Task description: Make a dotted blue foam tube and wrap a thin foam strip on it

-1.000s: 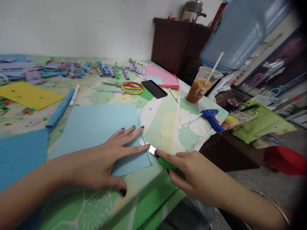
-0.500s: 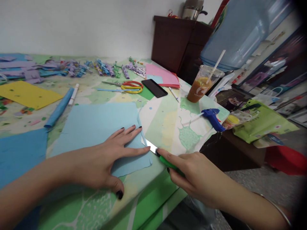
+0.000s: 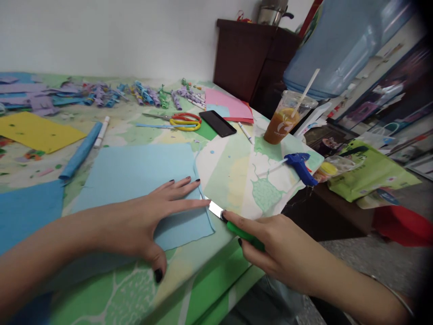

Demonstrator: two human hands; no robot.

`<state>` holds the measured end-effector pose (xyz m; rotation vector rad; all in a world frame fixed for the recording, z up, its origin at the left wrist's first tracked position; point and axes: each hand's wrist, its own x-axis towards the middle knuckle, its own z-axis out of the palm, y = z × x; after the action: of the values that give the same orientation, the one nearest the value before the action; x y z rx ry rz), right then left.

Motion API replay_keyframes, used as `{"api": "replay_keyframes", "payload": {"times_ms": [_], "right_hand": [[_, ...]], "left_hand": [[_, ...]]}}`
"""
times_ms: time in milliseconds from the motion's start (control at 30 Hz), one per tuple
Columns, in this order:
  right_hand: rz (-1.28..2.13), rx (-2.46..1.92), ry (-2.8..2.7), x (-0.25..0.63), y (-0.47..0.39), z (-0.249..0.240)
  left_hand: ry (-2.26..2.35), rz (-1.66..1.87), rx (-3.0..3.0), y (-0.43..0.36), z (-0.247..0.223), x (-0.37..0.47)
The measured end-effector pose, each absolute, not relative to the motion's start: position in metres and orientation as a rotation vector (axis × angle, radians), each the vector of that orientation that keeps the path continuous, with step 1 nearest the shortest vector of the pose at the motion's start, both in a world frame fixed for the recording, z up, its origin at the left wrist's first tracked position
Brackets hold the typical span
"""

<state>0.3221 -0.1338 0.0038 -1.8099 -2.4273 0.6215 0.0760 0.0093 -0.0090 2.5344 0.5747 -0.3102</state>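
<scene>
A light blue sheet of paper (image 3: 135,167) lies on the patterned tablecloth. My left hand (image 3: 145,221) presses flat on it, fingers spread, the index fingertip at the paper's right edge. A narrow strip along that edge stands slightly apart from the sheet. My right hand (image 3: 270,239) is wrapped round a green-handled utility knife (image 3: 241,231), its index finger stretched along the top. The shiny blade points up and left, and its tip is at the strip, close to my left index finger.
Scissors (image 3: 185,121), a black phone (image 3: 218,123) and a drink cup (image 3: 286,118) stand beyond the sheet. A blue glue gun (image 3: 301,167) lies near the table's right corner. Left are a rolled blue paper (image 3: 81,151), a marker (image 3: 102,132) and yellow paper (image 3: 40,132).
The strip at the paper's right edge now parts from the sheet down to the lower corner. My left thumb has shifted slightly left; the knife has moved slightly right and down.
</scene>
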Motion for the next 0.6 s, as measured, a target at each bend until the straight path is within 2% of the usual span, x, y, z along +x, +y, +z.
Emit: {"api": "replay_keyframes", "payload": {"times_ms": [600], "right_hand": [[0.648,-1.82,-2.415,0.3187,-0.1337,0.0035]], "left_hand": [[0.518,-0.324,2.577,0.012,-0.0059,0.0764]]}}
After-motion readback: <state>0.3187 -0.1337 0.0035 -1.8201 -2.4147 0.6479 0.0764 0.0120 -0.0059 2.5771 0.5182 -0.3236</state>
